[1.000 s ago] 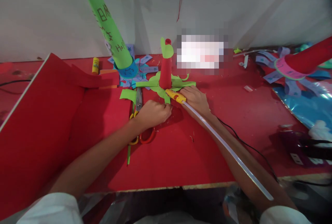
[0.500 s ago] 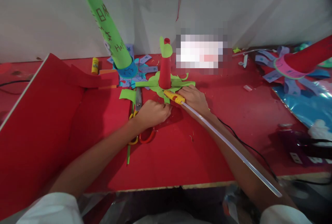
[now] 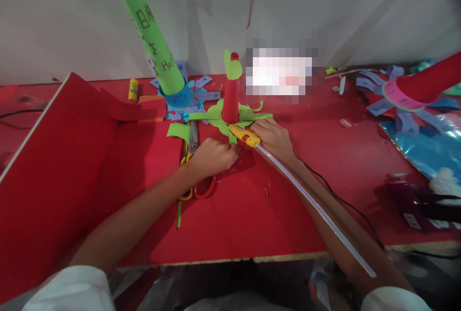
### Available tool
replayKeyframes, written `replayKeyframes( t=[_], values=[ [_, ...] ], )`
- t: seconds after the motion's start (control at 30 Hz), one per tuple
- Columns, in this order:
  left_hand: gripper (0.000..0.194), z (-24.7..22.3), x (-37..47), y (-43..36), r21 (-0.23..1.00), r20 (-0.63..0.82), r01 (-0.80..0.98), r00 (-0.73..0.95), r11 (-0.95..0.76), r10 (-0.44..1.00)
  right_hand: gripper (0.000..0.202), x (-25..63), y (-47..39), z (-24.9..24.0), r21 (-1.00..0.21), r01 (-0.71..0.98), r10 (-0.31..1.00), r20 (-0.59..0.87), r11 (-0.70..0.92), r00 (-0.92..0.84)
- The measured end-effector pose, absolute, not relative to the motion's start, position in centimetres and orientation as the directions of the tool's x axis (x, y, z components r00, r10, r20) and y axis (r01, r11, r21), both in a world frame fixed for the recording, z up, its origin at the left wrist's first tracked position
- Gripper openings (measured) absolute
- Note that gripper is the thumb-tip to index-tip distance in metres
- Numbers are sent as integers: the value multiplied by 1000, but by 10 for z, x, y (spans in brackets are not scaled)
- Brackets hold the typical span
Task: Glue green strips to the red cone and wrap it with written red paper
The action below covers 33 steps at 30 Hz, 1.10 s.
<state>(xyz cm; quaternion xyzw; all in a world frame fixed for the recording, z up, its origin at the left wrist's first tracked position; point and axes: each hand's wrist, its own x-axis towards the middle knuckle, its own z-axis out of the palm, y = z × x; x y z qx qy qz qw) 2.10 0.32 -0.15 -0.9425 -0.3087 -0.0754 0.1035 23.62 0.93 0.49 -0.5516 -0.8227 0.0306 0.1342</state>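
Note:
My right hand (image 3: 272, 138) grips a yellow glue gun (image 3: 243, 135) with a long clear glue stick (image 3: 313, 205) trailing back over my forearm. Its nozzle points at the green paper strips (image 3: 219, 121) fanned around the base of a small red paper cone (image 3: 230, 94) topped with a green heart. My left hand (image 3: 212, 156) is closed, pressing down on a green strip just in front of the cone. Under that wrist lie scissors (image 3: 196, 183) with orange and red handles.
A tall green paper tube (image 3: 153, 37) stands on a blue base at the back. A large folded red card (image 3: 61, 167) fills the left. A yellow glue stick (image 3: 133, 90) is behind it. A black cable (image 3: 345, 203), blue foil (image 3: 421, 145) and another red cone (image 3: 428, 80) lie right.
The glue gun and its trailing stick shifted slightly; both hands stay at the base of the red cone.

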Motion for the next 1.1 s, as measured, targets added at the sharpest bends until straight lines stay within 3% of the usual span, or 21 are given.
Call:
replayKeyframes(
  t=[0.4, 0.63, 1.1],
  values=[
    [32, -3, 19, 4, -95, 221, 596, 793, -797, 567, 25, 236, 11, 2, -159, 905, 916, 150, 395, -373],
    [35, -2, 20, 3, -158, 221, 601, 795, -783, 565, 20, 245, 11, 0, -152, 918, 927, 149, 366, -344],
    [33, -1, 19, 3, -167, 191, 600, 798, -782, 571, 22, 251, 7, 2, -212, 921, 940, 181, 326, -290]
  ],
)
